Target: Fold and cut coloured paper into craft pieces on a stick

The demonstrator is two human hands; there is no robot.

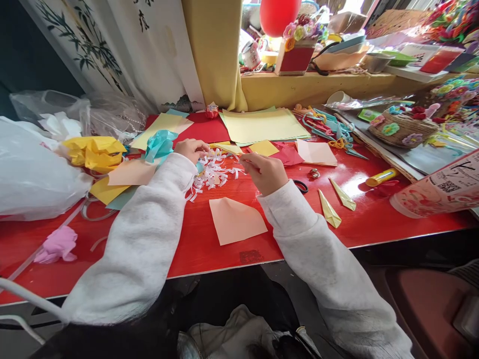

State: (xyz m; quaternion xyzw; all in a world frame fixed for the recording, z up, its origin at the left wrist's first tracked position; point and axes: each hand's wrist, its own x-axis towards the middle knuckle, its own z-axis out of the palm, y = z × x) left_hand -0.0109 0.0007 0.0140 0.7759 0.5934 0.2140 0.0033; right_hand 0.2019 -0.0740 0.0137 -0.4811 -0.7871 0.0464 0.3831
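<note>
left hand [190,149] by white paper shreds [213,172], its grip unclear, right hand [265,173] with fingers pressed together, peach sheet [238,222] on red desk [198,239]

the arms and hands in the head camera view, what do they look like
The left arm wears a light heather-grey, soft fabric sleeve, creased along the forearm and reaching the wrist; the right arm wears a matching grey sleeve. No print or logo shows on either. The left grip and right grip are bare human hands, with no gloves.
</note>
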